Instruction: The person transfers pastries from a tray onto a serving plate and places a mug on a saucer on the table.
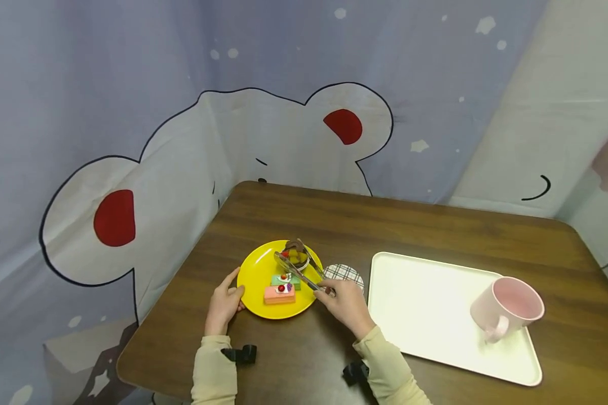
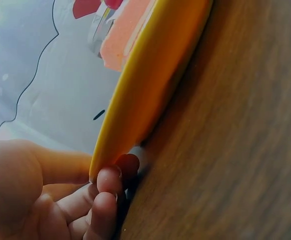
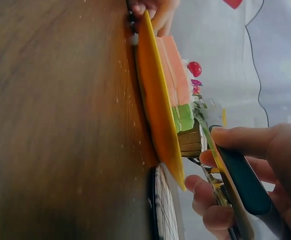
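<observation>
My left hand [image 1: 224, 304] pinches the left rim of a yellow plate [image 1: 253, 281], thumb on top and fingers beneath, as the left wrist view shows. On the plate lie a pink cake slice [image 1: 278, 296], a green cake slice [image 1: 295, 283] and a round dark cake [image 1: 297, 259] with fruit on top. My right hand [image 1: 345, 305] holds metal tongs [image 1: 304, 278] with dark grips [image 3: 245, 182]. The tongs' two arms reach over the plate, one tip on each side of the round cake. Whether they touch it, I cannot tell.
A checked round coaster [image 1: 345, 274] lies at the plate's right edge, partly under my right hand. Farther right is a cream tray [image 1: 420, 309], with a pink mug [image 1: 506, 309] standing on its right end. A patterned curtain [image 1: 284, 135] hangs behind the wooden table [image 1: 410, 225].
</observation>
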The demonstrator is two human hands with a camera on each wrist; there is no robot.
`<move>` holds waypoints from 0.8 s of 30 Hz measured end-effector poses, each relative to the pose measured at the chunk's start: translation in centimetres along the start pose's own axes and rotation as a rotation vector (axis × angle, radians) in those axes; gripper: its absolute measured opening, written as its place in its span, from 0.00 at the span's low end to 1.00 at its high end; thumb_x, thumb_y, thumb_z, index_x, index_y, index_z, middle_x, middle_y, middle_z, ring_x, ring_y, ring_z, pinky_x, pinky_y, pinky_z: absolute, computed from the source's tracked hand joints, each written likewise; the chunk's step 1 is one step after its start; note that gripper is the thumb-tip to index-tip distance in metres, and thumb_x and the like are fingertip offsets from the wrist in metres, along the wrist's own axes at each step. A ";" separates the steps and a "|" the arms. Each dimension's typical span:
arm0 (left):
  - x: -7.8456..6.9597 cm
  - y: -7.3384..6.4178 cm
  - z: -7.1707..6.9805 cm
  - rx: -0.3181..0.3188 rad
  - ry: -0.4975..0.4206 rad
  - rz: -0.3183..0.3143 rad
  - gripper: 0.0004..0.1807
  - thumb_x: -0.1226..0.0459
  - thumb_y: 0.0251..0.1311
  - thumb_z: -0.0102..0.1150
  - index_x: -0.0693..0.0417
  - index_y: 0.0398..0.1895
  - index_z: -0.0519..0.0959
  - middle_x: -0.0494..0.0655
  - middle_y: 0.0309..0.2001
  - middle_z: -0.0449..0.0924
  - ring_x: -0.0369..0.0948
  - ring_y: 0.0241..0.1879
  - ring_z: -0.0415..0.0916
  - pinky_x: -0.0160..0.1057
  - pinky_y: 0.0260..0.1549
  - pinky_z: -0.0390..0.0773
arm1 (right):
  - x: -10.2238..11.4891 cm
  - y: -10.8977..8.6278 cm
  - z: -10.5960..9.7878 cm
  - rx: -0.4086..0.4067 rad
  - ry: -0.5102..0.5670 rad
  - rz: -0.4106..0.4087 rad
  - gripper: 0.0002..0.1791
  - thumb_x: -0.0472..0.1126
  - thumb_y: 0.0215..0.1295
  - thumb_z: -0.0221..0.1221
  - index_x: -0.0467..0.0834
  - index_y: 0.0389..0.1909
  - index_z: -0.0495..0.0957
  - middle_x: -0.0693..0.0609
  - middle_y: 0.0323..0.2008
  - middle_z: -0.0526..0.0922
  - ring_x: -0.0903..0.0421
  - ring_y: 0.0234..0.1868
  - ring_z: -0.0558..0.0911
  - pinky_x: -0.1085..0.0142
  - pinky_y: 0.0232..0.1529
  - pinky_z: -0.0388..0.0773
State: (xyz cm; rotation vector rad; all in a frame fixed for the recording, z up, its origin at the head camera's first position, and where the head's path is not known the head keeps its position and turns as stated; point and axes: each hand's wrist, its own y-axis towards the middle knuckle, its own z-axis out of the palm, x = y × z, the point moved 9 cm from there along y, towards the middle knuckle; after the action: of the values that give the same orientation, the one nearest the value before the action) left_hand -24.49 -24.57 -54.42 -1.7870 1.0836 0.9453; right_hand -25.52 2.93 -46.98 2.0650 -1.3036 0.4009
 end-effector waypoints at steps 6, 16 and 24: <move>0.1 0.0 0.0 -0.008 0.001 -0.018 0.30 0.65 0.69 0.47 0.48 0.74 0.59 0.42 0.18 0.69 0.37 0.18 0.67 0.30 0.23 0.71 | -0.1 0.2 0.3 0.045 0.026 0.027 0.11 0.44 0.58 0.66 0.41 0.38 0.86 0.53 0.26 0.85 0.62 0.24 0.76 0.71 0.28 0.71; 0.3 0.2 0.0 -0.014 0.011 -0.011 0.30 0.64 0.68 0.47 0.48 0.74 0.59 0.41 0.17 0.68 0.38 0.18 0.68 0.30 0.24 0.71 | -1.2 0.3 -0.1 0.044 0.074 0.076 0.11 0.39 0.63 0.62 0.40 0.43 0.86 0.45 0.41 0.88 0.47 0.45 0.86 0.55 0.49 0.79; 0.3 0.1 0.0 -0.014 0.020 -0.003 0.30 0.64 0.69 0.48 0.48 0.74 0.59 0.42 0.18 0.68 0.38 0.19 0.68 0.31 0.24 0.71 | -1.7 -0.4 -1.2 0.037 0.080 0.124 0.14 0.43 0.61 0.64 0.43 0.45 0.86 0.47 0.43 0.88 0.47 0.48 0.85 0.54 0.52 0.78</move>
State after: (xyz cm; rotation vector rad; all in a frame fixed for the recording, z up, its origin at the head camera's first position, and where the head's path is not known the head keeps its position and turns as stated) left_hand -24.51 -24.66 -54.71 -1.8121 1.0886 0.9372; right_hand -25.89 5.03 -47.23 1.9832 -1.3895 0.5600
